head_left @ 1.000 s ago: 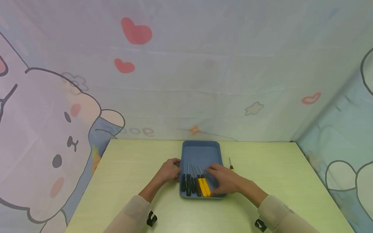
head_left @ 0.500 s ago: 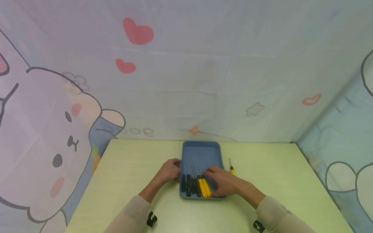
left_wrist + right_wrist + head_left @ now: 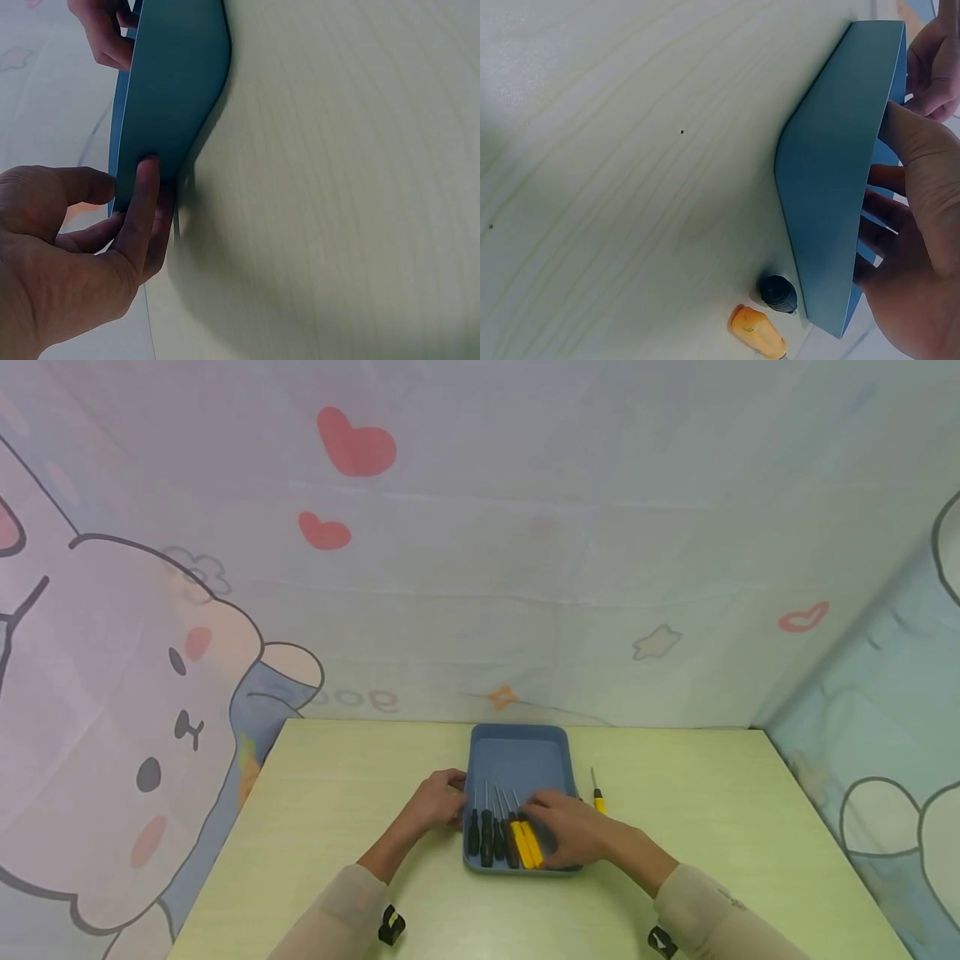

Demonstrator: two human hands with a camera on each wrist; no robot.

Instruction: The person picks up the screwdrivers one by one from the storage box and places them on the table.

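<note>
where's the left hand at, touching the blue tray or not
Touching: the left wrist view shows the left hand with a fingertip against the outer wall of the blue tray.

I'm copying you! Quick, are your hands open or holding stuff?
Left hand: holding the blue tray by its side.
Right hand: at the yellow screwdrivers inside; grip unclear.

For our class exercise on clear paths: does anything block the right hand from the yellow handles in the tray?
Nothing visible does: the right hand reaches over the tray's rim, its fingers close beside the yellow handles.
</note>
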